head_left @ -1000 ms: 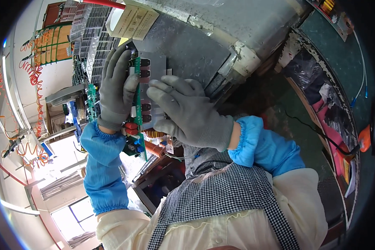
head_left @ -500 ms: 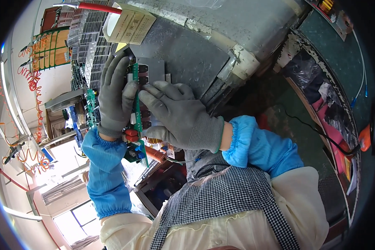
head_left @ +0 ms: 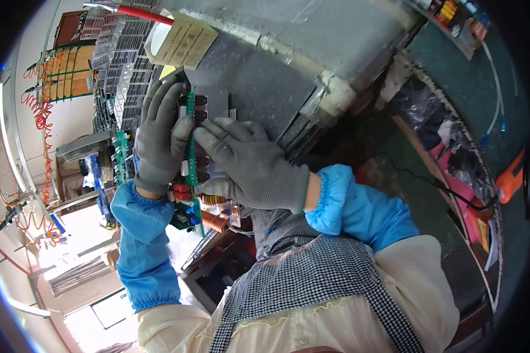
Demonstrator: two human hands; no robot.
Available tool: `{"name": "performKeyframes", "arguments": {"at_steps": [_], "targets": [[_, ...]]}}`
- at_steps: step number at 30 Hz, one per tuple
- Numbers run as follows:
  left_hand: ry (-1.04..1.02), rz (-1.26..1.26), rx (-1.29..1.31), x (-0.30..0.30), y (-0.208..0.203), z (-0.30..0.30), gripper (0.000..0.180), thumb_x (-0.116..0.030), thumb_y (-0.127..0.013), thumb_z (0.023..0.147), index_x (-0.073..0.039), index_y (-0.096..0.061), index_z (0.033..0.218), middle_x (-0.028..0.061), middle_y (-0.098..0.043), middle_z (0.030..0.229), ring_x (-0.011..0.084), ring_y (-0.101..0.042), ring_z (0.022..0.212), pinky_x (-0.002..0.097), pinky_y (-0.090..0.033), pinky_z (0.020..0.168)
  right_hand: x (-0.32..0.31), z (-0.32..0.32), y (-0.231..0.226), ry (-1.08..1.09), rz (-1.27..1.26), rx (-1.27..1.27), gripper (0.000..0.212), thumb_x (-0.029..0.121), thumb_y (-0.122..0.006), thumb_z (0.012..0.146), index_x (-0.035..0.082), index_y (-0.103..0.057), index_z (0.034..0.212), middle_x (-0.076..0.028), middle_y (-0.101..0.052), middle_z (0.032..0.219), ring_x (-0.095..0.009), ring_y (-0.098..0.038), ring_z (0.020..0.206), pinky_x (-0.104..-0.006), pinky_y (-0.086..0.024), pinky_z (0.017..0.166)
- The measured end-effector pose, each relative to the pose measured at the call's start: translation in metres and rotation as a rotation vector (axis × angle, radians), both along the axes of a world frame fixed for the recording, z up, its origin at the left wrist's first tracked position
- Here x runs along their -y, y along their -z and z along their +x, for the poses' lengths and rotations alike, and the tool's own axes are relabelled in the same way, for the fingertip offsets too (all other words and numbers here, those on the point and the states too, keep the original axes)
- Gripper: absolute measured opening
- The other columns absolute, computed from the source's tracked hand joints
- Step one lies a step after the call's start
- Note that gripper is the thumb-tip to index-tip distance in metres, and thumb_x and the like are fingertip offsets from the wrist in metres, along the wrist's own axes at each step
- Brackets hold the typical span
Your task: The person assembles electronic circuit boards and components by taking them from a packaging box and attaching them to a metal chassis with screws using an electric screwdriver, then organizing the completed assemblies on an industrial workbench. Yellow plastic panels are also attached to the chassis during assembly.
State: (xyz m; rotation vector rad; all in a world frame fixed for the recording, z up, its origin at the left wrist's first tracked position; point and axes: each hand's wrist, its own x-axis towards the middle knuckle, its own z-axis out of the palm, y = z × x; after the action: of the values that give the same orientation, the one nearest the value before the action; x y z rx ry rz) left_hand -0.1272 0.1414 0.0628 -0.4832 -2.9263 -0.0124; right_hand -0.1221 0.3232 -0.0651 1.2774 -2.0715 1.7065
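Note:
A green circuit board (head_left: pixel 191 156) stands on edge between my two hands, both in grey gloves. My left hand (head_left: pixel 159 132) lies along its left side, fingers straight and close together, with the thumb at the board's edge. From the right, my right hand (head_left: pixel 250 156) reaches in with fingertips at the board and the thumb lower down by its parts. Red components (head_left: pixel 181 192) and a copper coil (head_left: pixel 215 220) show at the near end. Dark blocks along the right face are partly covered by my right fingers.
Beyond the board stands a cardboard box (head_left: pixel 185 42) with a red-handled tool (head_left: pixel 144 13) across it. Stacked metal parts (head_left: pixel 123 70) and another green board (head_left: pixel 121 156) are at left. An orange-handled tool (head_left: pixel 509 179) and a bench with plastic bags (head_left: pixel 436 112) are at right.
The whole view has shifted slightly. Both hands keep nearly the same hold on the circuit board.

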Motion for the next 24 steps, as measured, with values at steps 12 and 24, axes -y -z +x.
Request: {"name": "performKeyframes", "arguments": {"at_steps": [12,24], "targets": [[-0.098,-0.028,0.032,0.008,-0.016,0.029,0.063,-0.039,-0.055,0.100,0.001,-0.042,0.147,0.0229,-0.041,0.152,0.0462,-0.032,0.144,0.0508,-0.030,0.118,-0.054,0.091,-0.011,-0.843,-0.161,0.510,0.032,0.028,-0.064,0.098,0.002,-0.065,0.115,-0.013,-0.067,0.093,-0.023,-0.068,0.085,-0.0355,-0.054,0.073],[-0.520,0.685,0.083,0.131,-0.022,0.176,0.070,-0.053,-0.053,0.102,-0.004,-0.042,0.151,0.0147,-0.050,0.150,0.0277,-0.040,0.143,0.0370,-0.034,0.116,0.010,0.167,-0.008,-1.076,-0.301,1.435,0.072,0.023,-0.052,0.104,0.015,-0.010,0.163,-0.009,-0.035,0.150,-0.018,-0.057,0.113,-0.0329,-0.051,0.095]]}}
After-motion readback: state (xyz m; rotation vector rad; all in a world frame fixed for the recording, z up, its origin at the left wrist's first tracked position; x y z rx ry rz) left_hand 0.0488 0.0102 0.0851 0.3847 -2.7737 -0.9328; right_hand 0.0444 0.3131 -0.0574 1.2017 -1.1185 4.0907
